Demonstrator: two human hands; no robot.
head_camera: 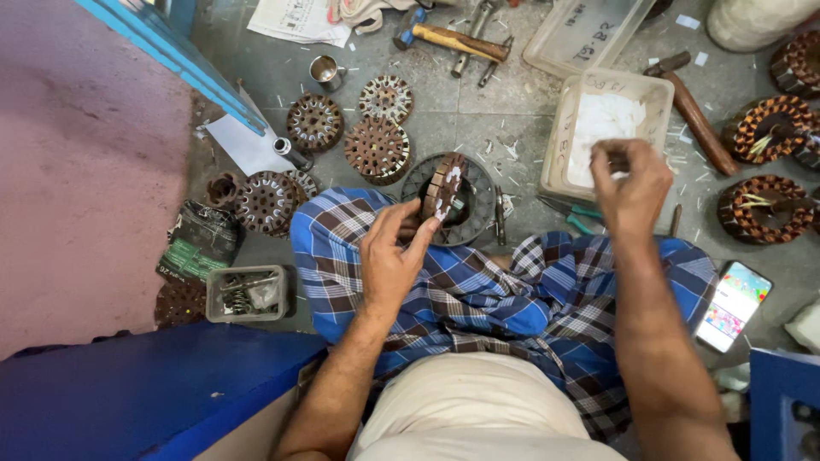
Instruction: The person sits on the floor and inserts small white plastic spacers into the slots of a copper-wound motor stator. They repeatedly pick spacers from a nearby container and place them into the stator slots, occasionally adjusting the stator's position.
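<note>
My left hand [391, 256] holds a round brown slotted motor core [443, 186] on its edge, above a dark ring [478, 213] on the floor. White slips sit in some of the core's slots. My right hand [630, 183] is raised over a clear plastic tub [653, 98] of white paper slips, fingers pinched together on what looks like a small white slip. Both forearms reach out over my blue checked cloth [478, 294].
Several bare slotted cores [376, 147] lie on the grey floor at the left. Copper-wound cores [764, 209] lie at the right, with hammers [453, 40], pliers [568, 209] and a phone [733, 306]. A small tub of parts [246, 293] sits by my left knee.
</note>
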